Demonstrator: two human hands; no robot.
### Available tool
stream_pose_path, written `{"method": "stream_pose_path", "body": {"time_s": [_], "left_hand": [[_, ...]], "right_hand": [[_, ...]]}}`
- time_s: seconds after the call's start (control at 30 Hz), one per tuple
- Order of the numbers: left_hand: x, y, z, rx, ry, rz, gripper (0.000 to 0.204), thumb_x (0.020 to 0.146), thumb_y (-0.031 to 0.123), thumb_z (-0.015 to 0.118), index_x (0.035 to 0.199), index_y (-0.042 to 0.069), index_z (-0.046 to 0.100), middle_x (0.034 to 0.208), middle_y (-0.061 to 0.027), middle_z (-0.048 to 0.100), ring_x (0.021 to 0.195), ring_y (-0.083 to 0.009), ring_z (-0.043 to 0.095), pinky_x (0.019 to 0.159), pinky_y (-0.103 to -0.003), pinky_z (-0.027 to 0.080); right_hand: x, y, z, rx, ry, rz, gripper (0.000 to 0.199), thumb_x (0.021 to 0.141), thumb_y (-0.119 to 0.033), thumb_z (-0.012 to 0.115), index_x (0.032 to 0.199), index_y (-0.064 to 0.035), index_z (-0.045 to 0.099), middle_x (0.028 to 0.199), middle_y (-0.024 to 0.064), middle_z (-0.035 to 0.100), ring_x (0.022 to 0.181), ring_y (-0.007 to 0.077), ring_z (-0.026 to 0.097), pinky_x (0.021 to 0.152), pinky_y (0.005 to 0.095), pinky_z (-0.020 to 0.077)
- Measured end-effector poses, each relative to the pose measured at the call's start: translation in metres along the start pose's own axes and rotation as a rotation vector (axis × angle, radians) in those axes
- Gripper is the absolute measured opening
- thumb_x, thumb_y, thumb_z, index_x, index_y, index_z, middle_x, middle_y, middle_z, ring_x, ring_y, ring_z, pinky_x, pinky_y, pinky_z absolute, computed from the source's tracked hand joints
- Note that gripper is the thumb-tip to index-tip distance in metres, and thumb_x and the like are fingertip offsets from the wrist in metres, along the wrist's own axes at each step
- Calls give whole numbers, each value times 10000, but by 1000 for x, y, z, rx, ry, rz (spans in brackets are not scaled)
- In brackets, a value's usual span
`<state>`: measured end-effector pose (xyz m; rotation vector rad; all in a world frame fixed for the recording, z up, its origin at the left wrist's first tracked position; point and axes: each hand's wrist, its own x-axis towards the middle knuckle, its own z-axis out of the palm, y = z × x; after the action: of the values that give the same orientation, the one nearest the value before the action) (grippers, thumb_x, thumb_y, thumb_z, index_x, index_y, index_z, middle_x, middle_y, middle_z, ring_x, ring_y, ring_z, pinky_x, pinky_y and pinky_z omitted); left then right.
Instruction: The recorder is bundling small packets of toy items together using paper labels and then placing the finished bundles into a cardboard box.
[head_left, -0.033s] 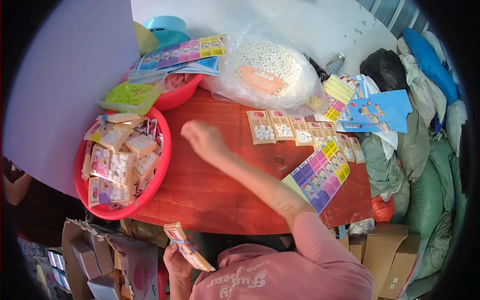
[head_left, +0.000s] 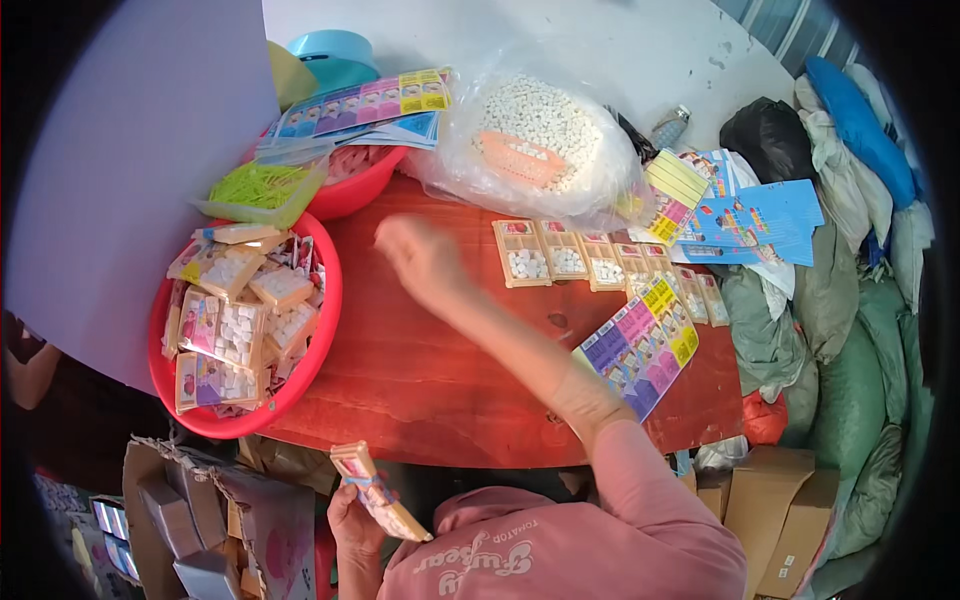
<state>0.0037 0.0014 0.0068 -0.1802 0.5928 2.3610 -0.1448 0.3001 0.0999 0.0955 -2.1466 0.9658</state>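
I start from the rubber-banded bundle of flat card packets (head_left: 378, 492), which sits low in the frame, off the near edge of the red wooden surface (head_left: 440, 370) and above a brown cardboard box (head_left: 215, 520). My left hand (head_left: 352, 520) has its grip closed around the bundle's lower end, the rest of the stack slanting up and away from the palm. The band looks thin to me; if it slips, I judge the packets could fan out and drop into the box or the gap beside it.

My right hand (head_left: 425, 262) hangs over the surface, blurred, so I cannot tell whether its grip is loose or closed; nothing shows in it. It sits between the red plastic basin heaped with filled card packets (head_left: 325, 330) and the row of card packets holding white pellets (head_left: 610, 265), touching neither. A careless sweep could scatter that row, I think.

Further out, the clear plastic bag of white pellets (head_left: 540, 135) leans near the row's far side, and a striped colourful printed sheet (head_left: 640, 345) lies near my forearm, where a sleeve could drag it off.
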Motion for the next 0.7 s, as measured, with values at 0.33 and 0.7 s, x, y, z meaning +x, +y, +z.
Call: {"method": "stream_pose_path", "body": {"time_s": [0.33, 0.7], "left_hand": [[47, 46, 116, 375, -119, 128, 371, 842, 138, 586, 1165, -5, 470, 1014, -93, 615, 872, -172, 627, 789, -331, 523], [156, 132, 177, 1101, -9, 713, 318, 875, 148, 558, 1106, -62, 495, 927, -164, 646, 802, -257, 655, 734, -355, 525]], "right_hand": [[19, 67, -139, -80, -42, 218, 596, 845, -113, 619, 1347, 3, 320, 1215, 186, 531, 1107, 227, 537, 885, 317, 461], [-130, -24, -225, 173, 55, 417, 199, 859, -38, 536, 1038, 40, 575, 1001, 129, 621, 877, 164, 611, 804, 271, 474]]}}
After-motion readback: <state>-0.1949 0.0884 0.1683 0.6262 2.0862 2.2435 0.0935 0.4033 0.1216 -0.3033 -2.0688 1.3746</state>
